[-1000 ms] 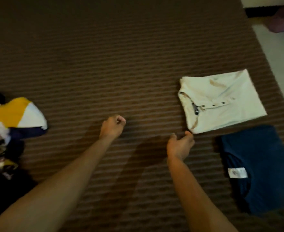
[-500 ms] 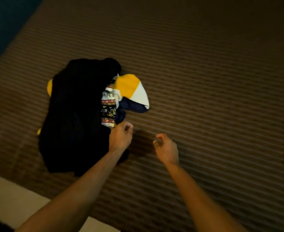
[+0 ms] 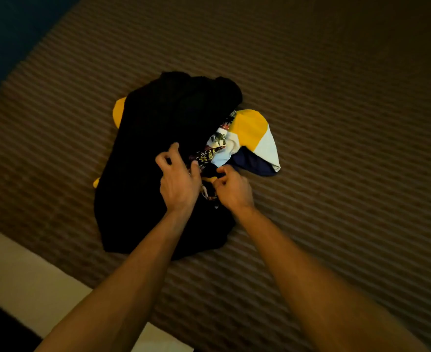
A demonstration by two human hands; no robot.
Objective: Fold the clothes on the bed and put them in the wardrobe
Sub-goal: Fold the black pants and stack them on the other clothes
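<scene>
An unfolded heap of clothes lies on the brown striped bedspread [image 3: 336, 123] near the bed's front edge: a black garment [image 3: 158, 148] on top, a yellow, white and navy garment [image 3: 255, 138] protruding at its right, and a patterned garment [image 3: 209, 153] between them. The left hand [image 3: 179, 181] rests on the heap with fingers curled, thumb touching the patterned cloth; whether it grips is not discernible. The right hand [image 3: 232, 189] is closed, pinching fabric at the heap's centre.
</scene>
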